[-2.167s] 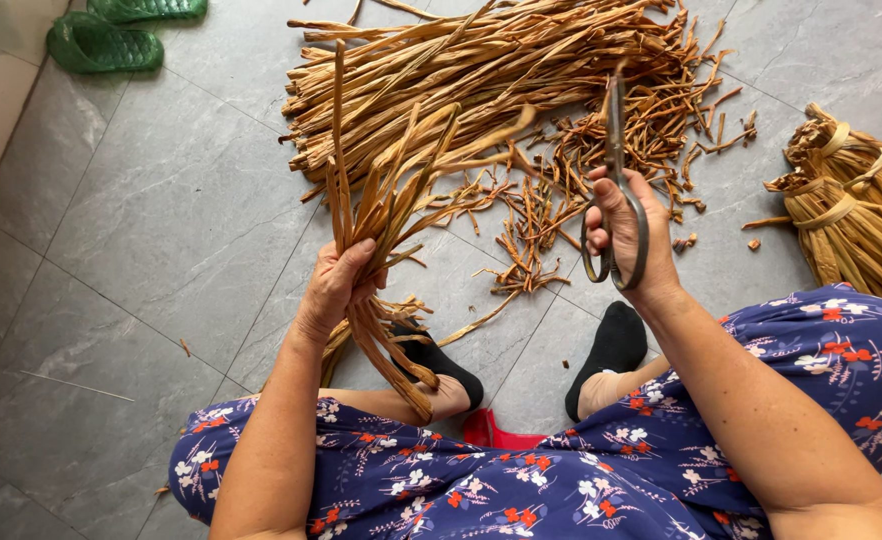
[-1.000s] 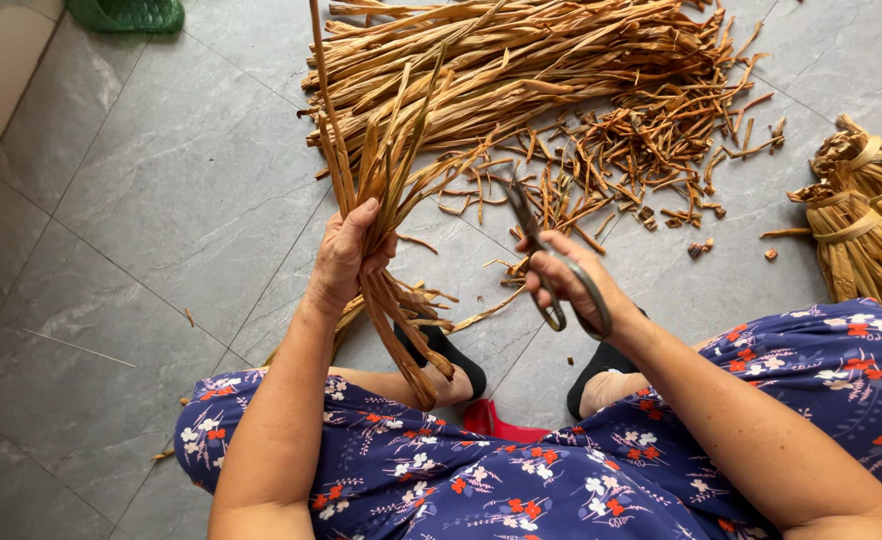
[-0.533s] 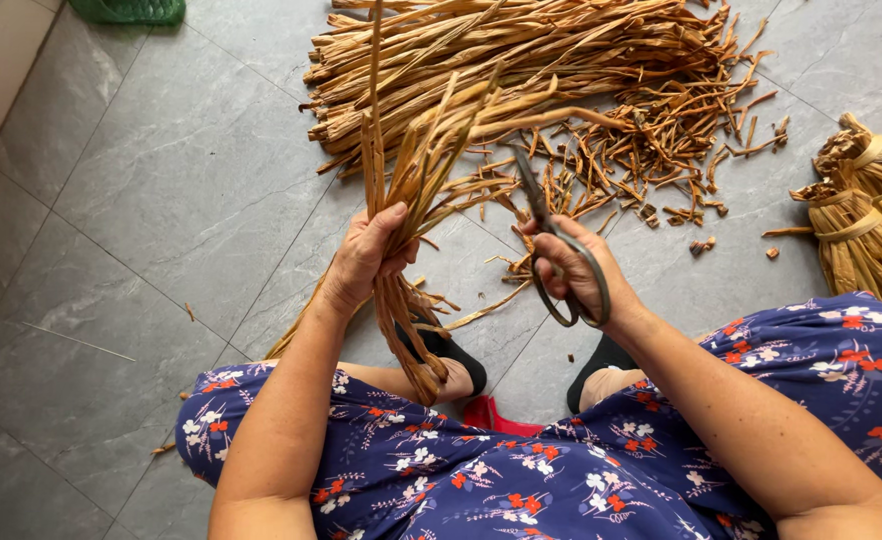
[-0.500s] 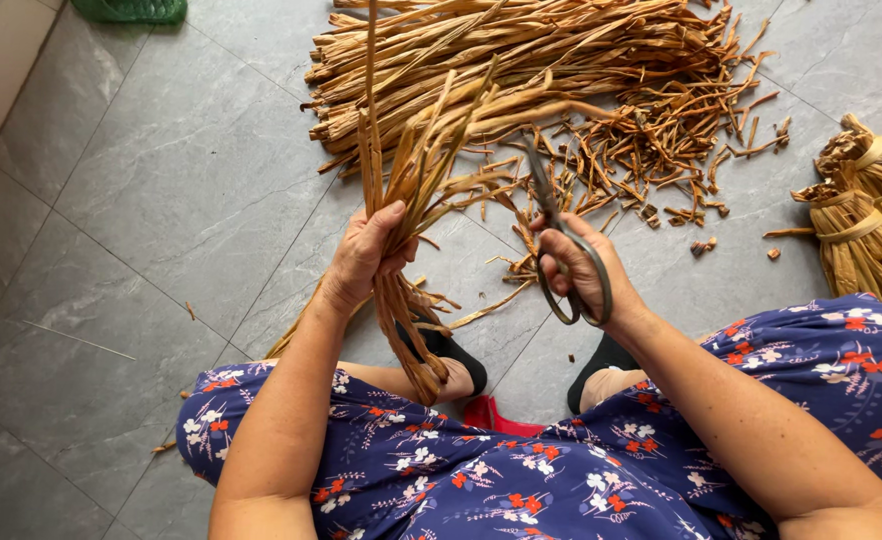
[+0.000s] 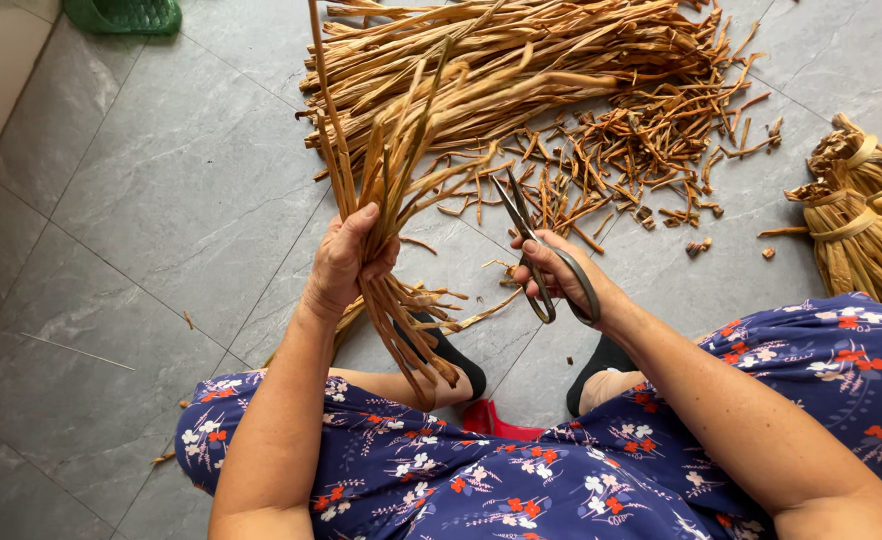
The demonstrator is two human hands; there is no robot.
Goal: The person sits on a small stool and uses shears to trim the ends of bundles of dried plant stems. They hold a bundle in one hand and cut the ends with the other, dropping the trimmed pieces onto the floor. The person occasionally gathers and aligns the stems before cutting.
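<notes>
While the left hand (image 5: pixel 346 262) is clenched around a bunch of long, dry, tan-brown leaf strips (image 5: pixel 386 190), holding it upright above the grey tiled floor (image 5: pixel 161 200), the right hand (image 5: pixel 561 275) grips a pair of dark metal scissors (image 5: pixel 536 255) by the loops. The blades stand slightly parted and point up and left toward the bunch, just beside it but not touching. The strips' lower ends hang below the fist, over a black slipper (image 5: pixel 451 355). Behind the bunch lies a large heap of the same brown strips (image 5: pixel 521 60), with short cut scraps (image 5: pixel 641 160) scattered to its right. Tied bundles of straw-coloured fibre (image 5: pixel 861 210) lie at the right edge, and a green plastic sandal (image 5: pixel 121 14) sits at the top left.
</notes>
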